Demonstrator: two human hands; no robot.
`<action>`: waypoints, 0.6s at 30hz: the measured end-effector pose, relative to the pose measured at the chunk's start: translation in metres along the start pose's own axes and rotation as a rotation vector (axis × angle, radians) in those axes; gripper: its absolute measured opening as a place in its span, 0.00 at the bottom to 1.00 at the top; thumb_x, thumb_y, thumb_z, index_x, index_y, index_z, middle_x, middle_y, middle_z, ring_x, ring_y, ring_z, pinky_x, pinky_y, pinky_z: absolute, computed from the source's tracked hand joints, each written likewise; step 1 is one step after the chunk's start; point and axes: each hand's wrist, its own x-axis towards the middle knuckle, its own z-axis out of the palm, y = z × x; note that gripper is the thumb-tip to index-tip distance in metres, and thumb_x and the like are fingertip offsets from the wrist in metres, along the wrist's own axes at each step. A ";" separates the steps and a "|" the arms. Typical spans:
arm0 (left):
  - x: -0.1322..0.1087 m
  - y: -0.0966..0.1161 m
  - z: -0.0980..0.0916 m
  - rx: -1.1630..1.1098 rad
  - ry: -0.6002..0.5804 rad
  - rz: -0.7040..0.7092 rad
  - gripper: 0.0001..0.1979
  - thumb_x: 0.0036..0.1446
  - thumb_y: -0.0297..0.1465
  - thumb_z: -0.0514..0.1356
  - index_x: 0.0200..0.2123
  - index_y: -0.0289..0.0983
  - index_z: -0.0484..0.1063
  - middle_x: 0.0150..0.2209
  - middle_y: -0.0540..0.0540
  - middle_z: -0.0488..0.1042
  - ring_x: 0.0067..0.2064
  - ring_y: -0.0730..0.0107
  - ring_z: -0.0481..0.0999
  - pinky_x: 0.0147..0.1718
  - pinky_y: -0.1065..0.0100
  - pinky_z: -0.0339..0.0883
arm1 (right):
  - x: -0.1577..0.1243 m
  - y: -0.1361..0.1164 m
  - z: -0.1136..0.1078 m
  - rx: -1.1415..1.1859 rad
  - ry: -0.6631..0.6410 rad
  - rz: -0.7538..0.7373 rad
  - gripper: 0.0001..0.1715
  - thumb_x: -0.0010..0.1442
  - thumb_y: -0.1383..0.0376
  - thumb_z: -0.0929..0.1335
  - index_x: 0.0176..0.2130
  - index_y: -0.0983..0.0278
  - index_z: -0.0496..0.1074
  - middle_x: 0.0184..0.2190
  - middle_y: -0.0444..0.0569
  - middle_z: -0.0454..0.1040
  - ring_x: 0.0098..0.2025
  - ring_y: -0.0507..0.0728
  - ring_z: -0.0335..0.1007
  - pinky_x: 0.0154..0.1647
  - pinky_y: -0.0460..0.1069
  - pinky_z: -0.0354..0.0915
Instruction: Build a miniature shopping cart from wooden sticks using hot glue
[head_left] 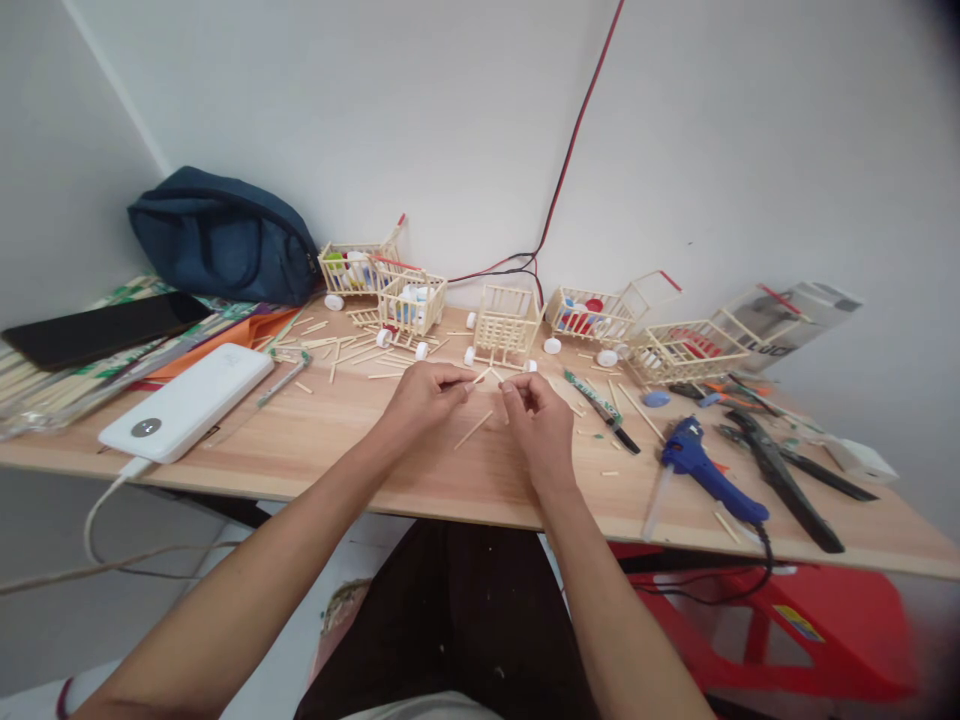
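Observation:
My left hand [426, 402] is closed in a pinch on a short wooden stick [482, 377]. Opposite it, my right hand [543, 428] pinches another short stick [496, 375]; the two tips meet or nearly meet between my fingers. Just behind them stands a miniature shopping cart [505, 335] of thin wooden sticks on white wheels, apart from my fingers as far as I can tell. A loose stick [473, 430] lies on the table below my hands.
Several finished-looking carts with red handles, such as one cart [411, 305], line the wall. To the right lie a blue glue gun [705, 468], pliers [784, 480] and a green-black pen-like tool [602, 411]. A white power bank [187, 400], phone [105, 328] and blue bag [225, 235] occupy the left.

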 end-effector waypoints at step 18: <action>0.001 -0.002 0.000 0.033 -0.022 0.063 0.11 0.53 0.28 0.59 0.38 0.35 0.80 0.37 0.46 0.81 0.37 0.66 0.79 0.38 0.70 0.69 | 0.000 -0.001 0.000 0.014 0.001 0.017 0.12 0.59 0.59 0.63 0.30 0.63 0.71 0.23 0.41 0.68 0.26 0.51 0.60 0.31 0.46 0.56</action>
